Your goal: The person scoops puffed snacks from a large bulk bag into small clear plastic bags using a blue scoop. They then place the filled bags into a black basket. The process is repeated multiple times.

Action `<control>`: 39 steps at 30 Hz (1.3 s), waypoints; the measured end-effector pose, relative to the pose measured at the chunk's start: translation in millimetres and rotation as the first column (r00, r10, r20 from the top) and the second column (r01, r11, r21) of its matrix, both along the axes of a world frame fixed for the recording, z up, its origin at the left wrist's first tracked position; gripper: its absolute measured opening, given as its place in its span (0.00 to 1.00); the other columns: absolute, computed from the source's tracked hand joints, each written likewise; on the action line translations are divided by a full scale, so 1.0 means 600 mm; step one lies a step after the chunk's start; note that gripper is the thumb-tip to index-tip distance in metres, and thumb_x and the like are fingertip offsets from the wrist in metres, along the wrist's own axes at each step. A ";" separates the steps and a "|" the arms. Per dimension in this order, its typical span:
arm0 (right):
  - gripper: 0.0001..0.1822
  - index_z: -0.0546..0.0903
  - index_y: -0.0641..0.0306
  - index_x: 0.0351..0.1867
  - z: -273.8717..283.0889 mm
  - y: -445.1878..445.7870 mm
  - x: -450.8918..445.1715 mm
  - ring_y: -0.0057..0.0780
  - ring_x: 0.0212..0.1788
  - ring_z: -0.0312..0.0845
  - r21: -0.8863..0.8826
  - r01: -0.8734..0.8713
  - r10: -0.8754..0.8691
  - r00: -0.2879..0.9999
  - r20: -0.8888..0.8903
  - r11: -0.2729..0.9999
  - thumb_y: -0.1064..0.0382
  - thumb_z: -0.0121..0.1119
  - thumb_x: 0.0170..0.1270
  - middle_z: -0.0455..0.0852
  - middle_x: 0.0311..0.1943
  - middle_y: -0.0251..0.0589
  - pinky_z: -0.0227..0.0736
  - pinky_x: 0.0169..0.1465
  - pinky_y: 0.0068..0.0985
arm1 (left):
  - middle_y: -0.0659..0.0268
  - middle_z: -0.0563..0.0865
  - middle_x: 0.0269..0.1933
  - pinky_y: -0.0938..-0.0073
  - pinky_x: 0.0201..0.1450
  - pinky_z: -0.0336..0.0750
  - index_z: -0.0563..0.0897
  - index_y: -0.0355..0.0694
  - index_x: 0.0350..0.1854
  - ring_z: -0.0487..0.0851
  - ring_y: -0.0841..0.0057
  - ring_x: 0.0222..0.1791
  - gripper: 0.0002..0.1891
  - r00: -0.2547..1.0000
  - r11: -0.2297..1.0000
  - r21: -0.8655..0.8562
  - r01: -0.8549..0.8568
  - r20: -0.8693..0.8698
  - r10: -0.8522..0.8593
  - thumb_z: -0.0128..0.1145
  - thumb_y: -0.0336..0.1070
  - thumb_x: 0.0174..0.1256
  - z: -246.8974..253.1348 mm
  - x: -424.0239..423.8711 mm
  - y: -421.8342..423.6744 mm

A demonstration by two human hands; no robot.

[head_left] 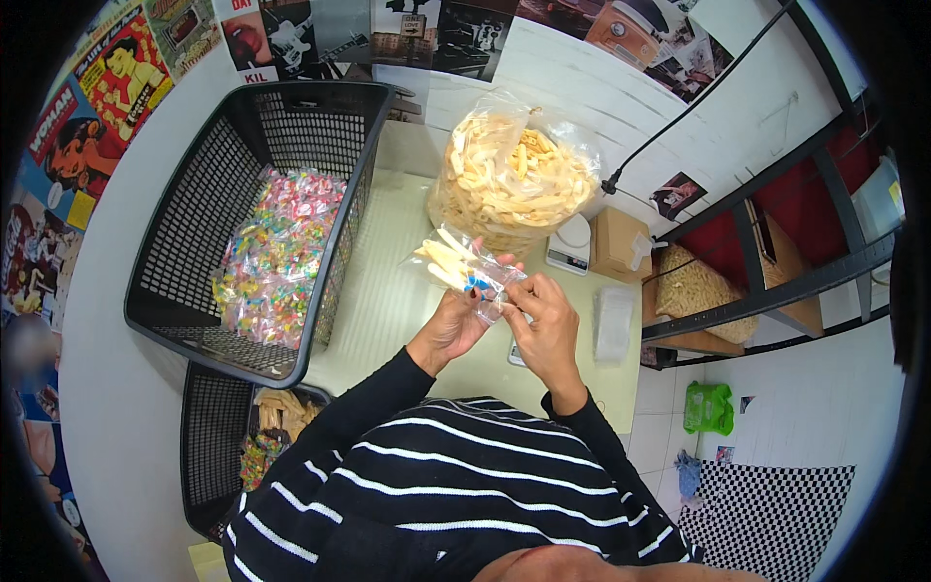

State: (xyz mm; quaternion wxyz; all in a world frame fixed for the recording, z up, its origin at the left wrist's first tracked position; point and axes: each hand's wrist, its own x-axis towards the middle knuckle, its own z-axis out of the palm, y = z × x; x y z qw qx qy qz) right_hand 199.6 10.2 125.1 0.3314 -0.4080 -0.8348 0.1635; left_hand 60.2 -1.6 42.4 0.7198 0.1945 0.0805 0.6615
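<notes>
A small clear plastic bag (pixel 445 263) with several pale yellow snack sticks and a blue-printed patch is held up above the table. My left hand (pixel 460 320) grips it from below, the thumb over the blue patch and fingertips showing behind. The fingers of my right hand (pixel 542 313) pinch the bag's gathered open end. Just beyond my hands stands a large clear plastic sack (pixel 509 182) full of the same kind of pale sticks, its mouth open. Part of a white device (pixel 515 354) shows behind my right wrist; most of it is hidden.
On the left, a black plastic basket (pixel 338 291) holds packets of colourful sweets (pixel 280 254). A second basket (pixel 211 436) sits lower. Rightward are a white kitchen scale (pixel 571 247), a cardboard box (pixel 618 244), a stack of clear bags (pixel 613 324) and a black metal shelf (pixel 778 298). A black cable (pixel 684 113) hangs above.
</notes>
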 end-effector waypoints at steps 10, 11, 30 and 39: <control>0.13 0.87 0.59 0.40 0.028 -0.012 0.013 0.36 0.38 0.77 0.098 0.071 -0.082 0.990 0.118 0.993 0.64 0.71 0.51 0.81 0.33 0.35 0.72 0.39 0.34 | 0.59 0.66 0.71 0.51 0.77 0.61 0.51 0.55 0.78 0.58 0.58 0.77 0.54 0.996 0.999 -0.016 -0.034 0.083 0.035 0.73 0.56 0.53 -0.002 -0.018 0.005; 0.13 0.87 0.59 0.40 0.024 -0.011 0.012 0.36 0.38 0.77 0.111 0.063 -0.077 0.990 0.122 0.992 0.64 0.71 0.51 0.81 0.33 0.35 0.72 0.39 0.34 | 0.59 0.67 0.71 0.52 0.77 0.61 0.51 0.55 0.78 0.59 0.58 0.77 0.54 0.997 1.000 -0.017 -0.025 0.079 0.026 0.73 0.56 0.53 -0.002 -0.014 0.005; 0.15 0.88 0.60 0.43 0.022 -0.014 0.074 0.37 0.37 0.77 -0.050 0.144 -0.144 0.989 0.017 0.988 0.63 0.72 0.53 0.79 0.31 0.37 0.70 0.39 0.33 | 0.61 0.67 0.72 0.47 0.78 0.56 0.54 0.51 0.78 0.60 0.58 0.76 0.51 0.995 0.988 -0.129 -0.088 0.036 0.093 0.65 0.64 0.56 -0.032 -0.032 -0.008; 0.15 0.87 0.64 0.46 0.050 0.085 0.092 0.31 0.31 0.77 0.007 0.308 -0.305 0.945 -0.116 0.951 0.65 0.70 0.57 0.80 0.32 0.38 0.69 0.31 0.27 | 0.62 0.69 0.71 0.45 0.76 0.60 0.57 0.54 0.76 0.61 0.59 0.75 0.48 0.987 0.965 -0.227 -0.133 0.058 0.150 0.66 0.63 0.56 -0.091 -0.057 -0.028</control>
